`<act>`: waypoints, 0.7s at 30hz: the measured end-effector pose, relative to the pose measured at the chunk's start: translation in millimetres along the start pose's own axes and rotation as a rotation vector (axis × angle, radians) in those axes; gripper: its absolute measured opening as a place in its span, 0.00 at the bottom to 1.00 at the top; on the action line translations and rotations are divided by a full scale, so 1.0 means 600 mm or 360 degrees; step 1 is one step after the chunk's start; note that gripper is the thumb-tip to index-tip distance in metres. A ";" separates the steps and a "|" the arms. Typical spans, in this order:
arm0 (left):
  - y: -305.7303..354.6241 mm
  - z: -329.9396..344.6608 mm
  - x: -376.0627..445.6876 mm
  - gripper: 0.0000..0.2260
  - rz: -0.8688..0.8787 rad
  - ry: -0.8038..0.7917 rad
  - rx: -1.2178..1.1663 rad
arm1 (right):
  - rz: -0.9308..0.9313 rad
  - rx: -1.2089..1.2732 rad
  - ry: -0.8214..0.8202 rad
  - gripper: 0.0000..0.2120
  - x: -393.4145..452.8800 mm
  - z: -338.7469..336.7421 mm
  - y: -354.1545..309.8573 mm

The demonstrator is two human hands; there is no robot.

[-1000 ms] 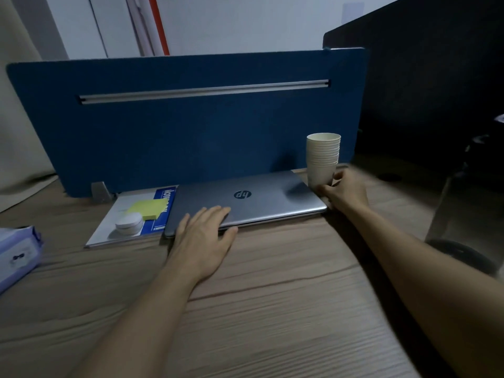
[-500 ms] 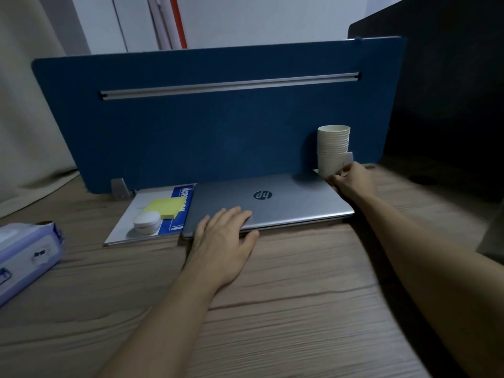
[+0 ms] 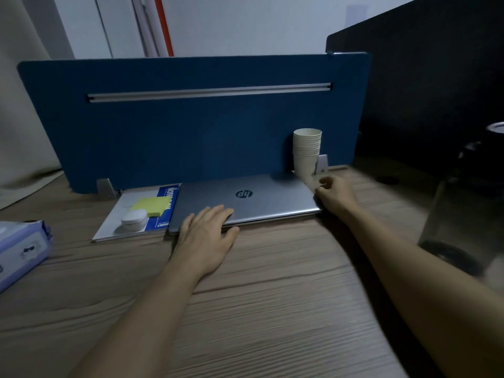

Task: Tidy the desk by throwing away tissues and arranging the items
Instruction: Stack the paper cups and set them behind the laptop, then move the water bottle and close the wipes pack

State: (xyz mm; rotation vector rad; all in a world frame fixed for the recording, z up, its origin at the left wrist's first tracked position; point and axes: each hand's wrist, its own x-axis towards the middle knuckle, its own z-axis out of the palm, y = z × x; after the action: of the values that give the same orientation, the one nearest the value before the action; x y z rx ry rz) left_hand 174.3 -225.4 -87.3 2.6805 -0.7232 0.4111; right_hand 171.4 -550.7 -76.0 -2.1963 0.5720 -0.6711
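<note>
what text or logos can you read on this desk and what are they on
"hp": round logo on the lid of the closed laptop, seen upside down.
White lettering on the blue booklet under the yellow sticky notes: too blurred to read.
Small marks on the tissue pack at left: unreadable.
Paper cups: a small greenish mark, not legible.

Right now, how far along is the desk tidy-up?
Mostly arranged: the closed laptop, the notebook with sticky notes, and the cup stack line the blue divider. In hand: left hand rests on the laptop's front edge; right hand sits open beside the cups. Left: the tissue pack at the desk's edge.
</note>
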 end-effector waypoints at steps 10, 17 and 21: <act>0.053 -0.028 -0.079 0.23 0.0079 -0.0030 -0.0004 | 0.0075 0.0240 0.0055 0.15 -0.186 -0.091 0.009; 0.087 -0.049 -0.155 0.24 0.0129 0.0002 -0.0021 | 0.0090 0.0427 0.0097 0.10 -0.308 -0.164 0.020; 0.094 -0.061 -0.178 0.23 0.0137 0.0030 -0.0029 | 0.0149 0.0556 0.0522 0.03 -0.357 -0.212 0.029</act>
State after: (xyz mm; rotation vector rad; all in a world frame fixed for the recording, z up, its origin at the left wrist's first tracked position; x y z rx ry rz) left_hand 49.4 -211.2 -78.8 2.6319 -0.8345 0.4489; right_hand -73.9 -504.1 -76.2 -1.7372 0.6623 -1.0086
